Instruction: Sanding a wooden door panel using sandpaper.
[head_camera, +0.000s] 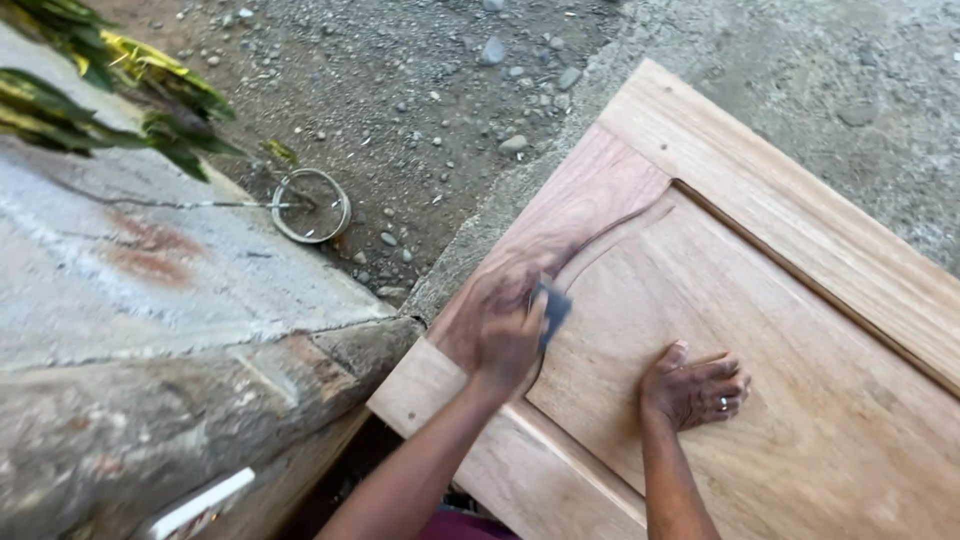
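Left hand (497, 330) smeared by motion blur, its fingers indistinct, dark sanding pad (553, 308) half hidden behind them, wooden door panel (800, 400) cut off at right and bottom edges

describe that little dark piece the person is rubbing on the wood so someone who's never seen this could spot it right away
Start at the big pale wooden door panel lying flat, and follow its curved carved groove down to the blurred left hand. The sanding piece sticks out of that hand: small, flat, dark grey-blue against reddish wood.
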